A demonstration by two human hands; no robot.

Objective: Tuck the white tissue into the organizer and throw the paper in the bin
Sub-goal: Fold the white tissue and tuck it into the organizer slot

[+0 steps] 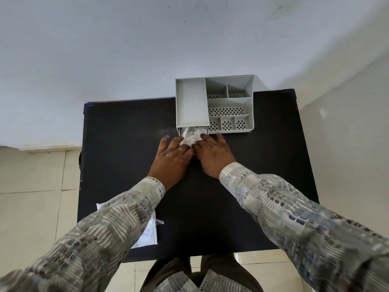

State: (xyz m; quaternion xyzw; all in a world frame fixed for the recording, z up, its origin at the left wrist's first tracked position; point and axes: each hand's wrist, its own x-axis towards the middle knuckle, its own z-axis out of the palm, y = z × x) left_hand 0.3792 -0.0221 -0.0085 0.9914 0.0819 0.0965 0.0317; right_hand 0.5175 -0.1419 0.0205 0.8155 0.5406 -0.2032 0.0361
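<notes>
**Both hands feeding the tissue into the low slot**

My left hand and my right hand meet at the near left corner of the grey plastic desk organizer, which stands at the far side of the black surface. Between them is the crumpled white tissue, partly inside the low opening under the organizer's tall left tray and partly still sticking out toward me. I use two hands because the tissue is soft and springs back; one side alone would probably let it bulge out the other.

My fingers are spread fairly flat, not curled into a grip: they press and pinch lightly at the tissue's near edge, the fingertips of both hands touching it and nearly touching each other. Pushing from the near side should also keep the light organizer from sliding, I judge, since the wall is just behind it.

The white sheet of paper lies near the near left edge of the surface, partly hidden under my left sleeve, untouched. No bin is in sight.
</notes>
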